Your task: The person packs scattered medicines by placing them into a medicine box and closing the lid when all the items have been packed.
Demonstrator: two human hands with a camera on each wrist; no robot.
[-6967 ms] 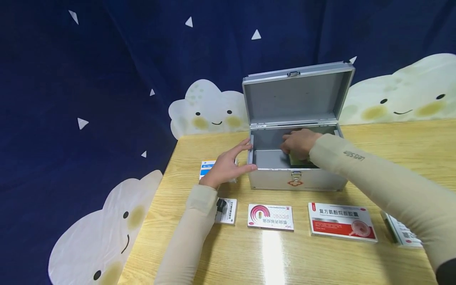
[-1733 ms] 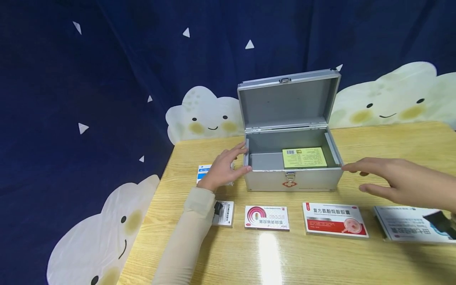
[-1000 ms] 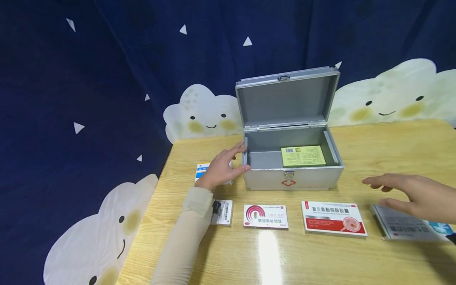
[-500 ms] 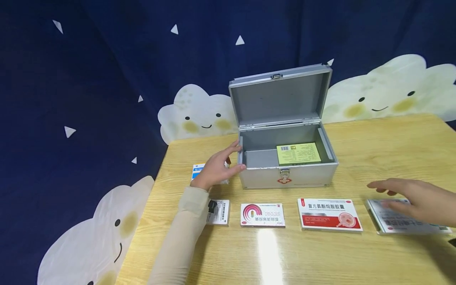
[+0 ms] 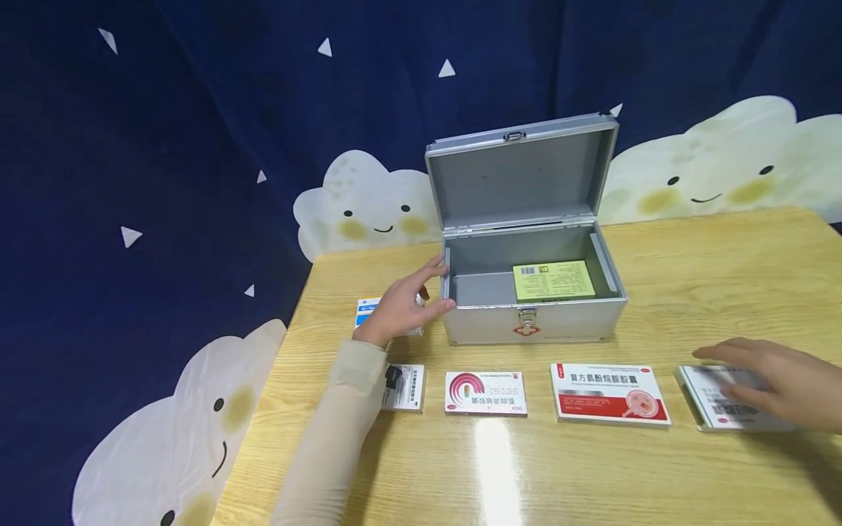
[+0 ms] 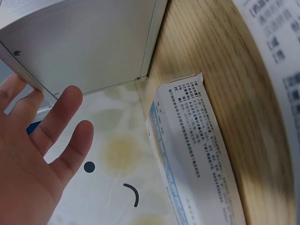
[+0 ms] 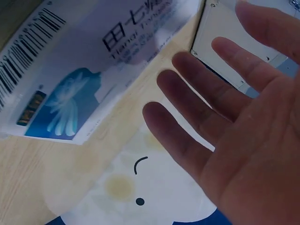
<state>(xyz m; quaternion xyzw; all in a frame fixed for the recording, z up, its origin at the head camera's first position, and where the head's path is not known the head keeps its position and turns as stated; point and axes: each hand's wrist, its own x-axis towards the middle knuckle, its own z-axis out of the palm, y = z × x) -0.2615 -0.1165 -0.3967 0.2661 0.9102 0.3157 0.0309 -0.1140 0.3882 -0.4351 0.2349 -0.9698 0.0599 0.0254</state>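
Observation:
My left hand (image 5: pixel 401 310) touches the left rim of a silver metal medicine case (image 5: pixel 483 326) with its fingers spread; the lid stands raised. A yellow-green medicine box (image 5: pixel 554 280) lies flat inside, toward the right. Over at the far right my right hand (image 5: pixel 783 380) hovers above a white medicine box (image 5: pixel 713 402), covering part of it. In the right wrist view the fingers are extended with nothing held, and that white box (image 7: pixel 93 70) shows a blue flower picture beside them.
In front of the case lie a red and white medicine box (image 5: pixel 608 394), a white one with a pink arc (image 5: pixel 485 394) and a small white one (image 5: pixel 409 389) partly behind the left sleeve. A blue and white box (image 5: pixel 365 310) sits behind the left hand.
My right hand has come out of the case, leaving the yellow-green box inside, and moved right and down over the white box. The left hand has stayed at the case's left rim.

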